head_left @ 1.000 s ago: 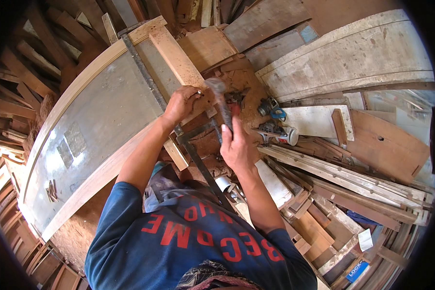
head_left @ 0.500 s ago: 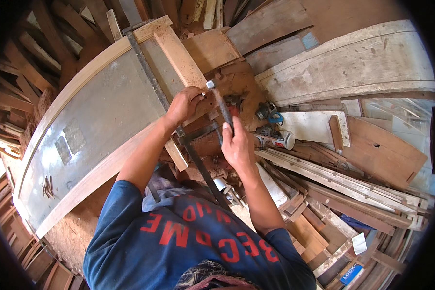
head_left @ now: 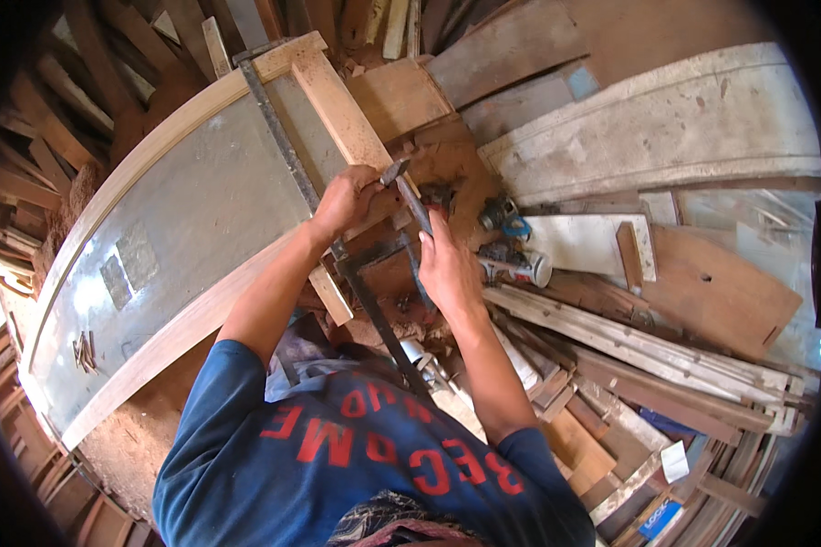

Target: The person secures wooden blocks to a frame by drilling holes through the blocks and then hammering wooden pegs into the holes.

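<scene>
My right hand (head_left: 449, 264) is wrapped round the handle of a hammer (head_left: 412, 202), whose metal head is at the fingertips of my left hand (head_left: 345, 202). The left fingers are pinched together at the corner of a curved wooden frame (head_left: 212, 305); whatever small thing they hold is hidden by the fingers and hammer head. A pale wooden rail (head_left: 342, 109) runs from the frame's far end down to this corner. Across the frame lies a long dark bar clamp (head_left: 281, 132). Inside the frame is a grey sheet (head_left: 192, 191).
Several short thin brown pieces (head_left: 85, 352) lie on the sheet's left end. To the right are power tools (head_left: 520, 266), a white board (head_left: 593, 242), a brown board (head_left: 711, 287) and stacked timber strips (head_left: 648, 351). A large curved panel (head_left: 657, 118) rests at far right.
The hammer head has come down and turned, from beside the left fingers to right at them. My right hand has shifted slightly with it. My left hand has stayed in place.
</scene>
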The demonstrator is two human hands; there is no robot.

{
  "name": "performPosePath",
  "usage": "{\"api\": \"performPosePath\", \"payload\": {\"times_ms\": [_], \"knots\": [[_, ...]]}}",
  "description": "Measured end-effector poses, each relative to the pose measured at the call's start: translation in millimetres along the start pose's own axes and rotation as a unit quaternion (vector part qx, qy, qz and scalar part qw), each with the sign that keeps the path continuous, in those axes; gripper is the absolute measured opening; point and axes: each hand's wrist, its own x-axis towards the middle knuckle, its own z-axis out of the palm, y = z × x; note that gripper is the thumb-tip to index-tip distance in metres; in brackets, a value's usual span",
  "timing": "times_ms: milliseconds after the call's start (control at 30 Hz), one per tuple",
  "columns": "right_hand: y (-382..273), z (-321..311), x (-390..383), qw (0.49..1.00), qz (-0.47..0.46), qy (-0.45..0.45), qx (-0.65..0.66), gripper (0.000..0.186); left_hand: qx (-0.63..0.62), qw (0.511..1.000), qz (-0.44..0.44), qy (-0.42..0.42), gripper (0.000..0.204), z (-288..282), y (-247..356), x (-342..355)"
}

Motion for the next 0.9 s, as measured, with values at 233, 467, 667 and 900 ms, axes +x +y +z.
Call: {"api": "performPosePath", "payload": {"times_ms": [233, 467, 667, 900], "knots": [[-9, -20, -11, 0.949, -0.133, 0.211, 0.195, 0.043, -0.022, 0.989, -0.139, 0.038, 0.021, -29, 56, -99], [-14, -22, -1, 0.998, 0.019, -0.057, 0.037, 0.044, -0.46, 0.658, -0.577, 0.154, 0.044, -44, 17, -251], [-12, -14, -7, 0.956, -0.121, 0.182, 0.195, 0.043, -0.607, 0.529, -0.492, 0.33, 0.054, -34, -16, -253], [-6, -8, -7, 0.993, -0.036, 0.054, 0.095, 0.03, -0.633, 0.533, -0.45, 0.335, 0.038, -28, -25, -255]]}}
